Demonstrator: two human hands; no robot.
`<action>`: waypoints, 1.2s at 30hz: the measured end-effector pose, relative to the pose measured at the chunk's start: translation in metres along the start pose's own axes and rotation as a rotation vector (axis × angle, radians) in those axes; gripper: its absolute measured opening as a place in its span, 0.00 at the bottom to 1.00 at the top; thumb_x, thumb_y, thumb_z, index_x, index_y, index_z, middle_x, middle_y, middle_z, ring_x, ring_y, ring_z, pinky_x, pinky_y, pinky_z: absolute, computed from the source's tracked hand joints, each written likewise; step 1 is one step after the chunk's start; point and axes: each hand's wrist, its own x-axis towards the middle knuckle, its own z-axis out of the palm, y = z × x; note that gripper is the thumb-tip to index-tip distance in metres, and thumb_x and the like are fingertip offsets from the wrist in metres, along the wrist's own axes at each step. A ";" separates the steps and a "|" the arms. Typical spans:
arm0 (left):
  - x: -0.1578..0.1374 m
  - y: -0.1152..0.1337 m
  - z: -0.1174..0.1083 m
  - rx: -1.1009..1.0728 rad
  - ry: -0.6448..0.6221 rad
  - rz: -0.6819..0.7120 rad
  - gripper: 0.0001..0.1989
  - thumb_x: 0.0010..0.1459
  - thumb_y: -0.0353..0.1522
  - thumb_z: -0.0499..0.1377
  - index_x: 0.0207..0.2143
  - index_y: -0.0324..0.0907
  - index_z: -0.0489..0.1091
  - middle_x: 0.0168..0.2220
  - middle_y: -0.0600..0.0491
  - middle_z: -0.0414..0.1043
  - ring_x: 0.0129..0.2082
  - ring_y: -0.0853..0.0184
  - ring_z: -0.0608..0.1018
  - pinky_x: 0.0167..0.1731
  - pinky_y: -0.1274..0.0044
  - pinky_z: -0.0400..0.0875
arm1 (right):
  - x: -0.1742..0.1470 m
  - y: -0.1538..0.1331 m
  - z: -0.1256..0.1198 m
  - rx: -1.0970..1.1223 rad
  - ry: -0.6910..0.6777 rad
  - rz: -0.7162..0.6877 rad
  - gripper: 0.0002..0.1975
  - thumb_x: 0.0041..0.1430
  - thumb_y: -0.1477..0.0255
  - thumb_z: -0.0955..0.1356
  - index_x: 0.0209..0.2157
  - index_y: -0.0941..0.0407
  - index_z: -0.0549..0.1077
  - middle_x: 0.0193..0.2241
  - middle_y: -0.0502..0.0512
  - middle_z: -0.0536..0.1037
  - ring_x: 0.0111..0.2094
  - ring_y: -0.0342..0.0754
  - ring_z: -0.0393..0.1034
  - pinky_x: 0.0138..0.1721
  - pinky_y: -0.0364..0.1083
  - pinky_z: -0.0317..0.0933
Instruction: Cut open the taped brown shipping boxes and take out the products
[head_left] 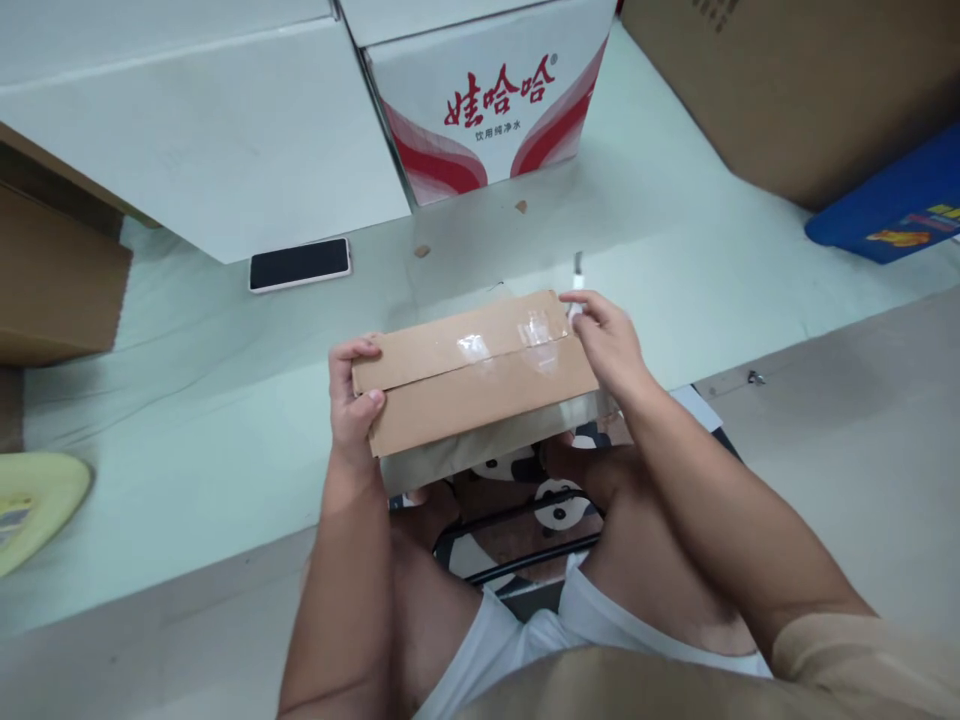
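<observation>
A flat brown cardboard box (480, 375) with clear tape across its seam is held up, slightly tilted, at the table's near edge. My left hand (352, 395) is closed around its left end, thumb on the top face. At the right end, my right hand (606, 335) grips the box, with the index fingertip at the far corner. Just behind that index finger shows a slim white tool with a metal tip, apparently a utility knife (577, 278). I cannot tell whether it lies on the table or is in my hand.
A black-screened phone (300, 265) lies at the left on the pale green tabletop (225, 400). White cartons (510, 110) stand behind, brown boxes (60, 260) at left and a large carton (810, 90) at right. A blue container (892, 205) and a yellow-green item (45, 505) flank the table.
</observation>
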 end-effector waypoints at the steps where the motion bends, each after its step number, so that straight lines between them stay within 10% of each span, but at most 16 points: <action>1: -0.003 0.003 0.002 0.001 0.014 -0.026 0.27 0.41 0.49 0.70 0.41 0.49 0.70 0.44 0.51 0.71 0.45 0.58 0.74 0.45 0.66 0.72 | 0.002 0.001 -0.002 0.161 0.019 0.002 0.18 0.55 0.69 0.62 0.46 0.51 0.75 0.33 0.53 0.77 0.29 0.49 0.72 0.34 0.51 0.66; 5: -0.012 0.012 0.014 0.006 0.040 -0.049 0.26 0.42 0.49 0.68 0.42 0.50 0.69 0.46 0.50 0.70 0.45 0.57 0.74 0.45 0.66 0.73 | 0.001 -0.003 -0.012 0.539 0.128 -0.047 0.17 0.55 0.63 0.64 0.46 0.49 0.71 0.31 0.50 0.75 0.30 0.48 0.73 0.32 0.48 0.67; 12: -0.013 0.006 0.026 0.028 -0.016 0.054 0.24 0.46 0.50 0.67 0.42 0.50 0.69 0.46 0.50 0.69 0.51 0.55 0.72 0.53 0.65 0.69 | -0.049 -0.046 -0.021 0.513 0.421 -0.377 0.12 0.62 0.54 0.67 0.32 0.47 0.72 0.18 0.45 0.59 0.17 0.43 0.57 0.19 0.45 0.55; 17: -0.010 0.007 0.028 0.088 -0.085 0.087 0.28 0.44 0.55 0.68 0.41 0.49 0.69 0.47 0.49 0.68 0.55 0.51 0.71 0.56 0.61 0.68 | -0.094 -0.080 -0.015 0.216 0.262 -0.656 0.22 0.67 0.47 0.63 0.33 0.42 0.83 0.20 0.50 0.72 0.19 0.46 0.67 0.19 0.48 0.58; 22: -0.011 0.012 0.036 0.087 -0.115 0.034 0.29 0.45 0.58 0.66 0.41 0.50 0.69 0.48 0.48 0.69 0.55 0.51 0.71 0.56 0.61 0.69 | -0.108 -0.086 -0.011 -0.111 0.011 -0.646 0.06 0.60 0.61 0.74 0.31 0.45 0.83 0.23 0.50 0.81 0.21 0.46 0.73 0.20 0.46 0.65; 36: -0.014 0.007 0.038 0.026 -0.091 0.014 0.27 0.45 0.54 0.66 0.41 0.49 0.68 0.45 0.48 0.69 0.52 0.52 0.72 0.54 0.60 0.70 | -0.104 -0.082 -0.005 -0.197 0.068 -0.585 0.06 0.62 0.67 0.74 0.31 0.45 0.84 0.22 0.46 0.81 0.20 0.44 0.74 0.22 0.43 0.70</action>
